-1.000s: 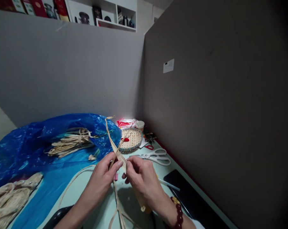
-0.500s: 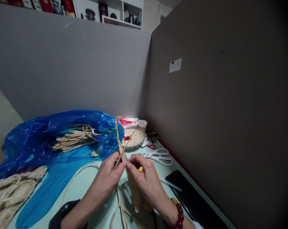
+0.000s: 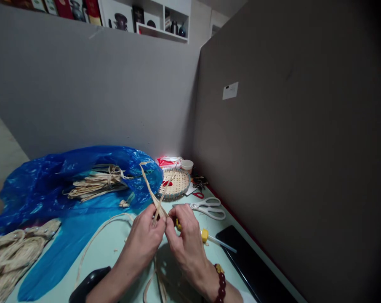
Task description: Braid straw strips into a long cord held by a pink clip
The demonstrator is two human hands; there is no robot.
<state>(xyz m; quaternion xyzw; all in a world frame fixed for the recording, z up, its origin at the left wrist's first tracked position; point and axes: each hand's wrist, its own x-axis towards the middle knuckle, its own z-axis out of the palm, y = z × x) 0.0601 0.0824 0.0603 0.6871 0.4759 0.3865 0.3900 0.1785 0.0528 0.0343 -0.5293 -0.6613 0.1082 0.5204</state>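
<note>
Swung leftward since the earlier frame, the flat, fibrous tan strip (image 3: 148, 184) crosses a thinner straw-coloured strand (image 3: 165, 191), pinched between thumb and fingers of the left hand (image 3: 147, 230) and right hand (image 3: 184, 237), with white-handled scissors (image 3: 207, 208) just beyond the right fingers and a glossy, crumpled blue plastic bag (image 3: 51, 176) farther left.

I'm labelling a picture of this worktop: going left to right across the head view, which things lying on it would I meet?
Braided fibre, tied strip bundle, round woven tray, red loop handle, flat black slab.
</note>
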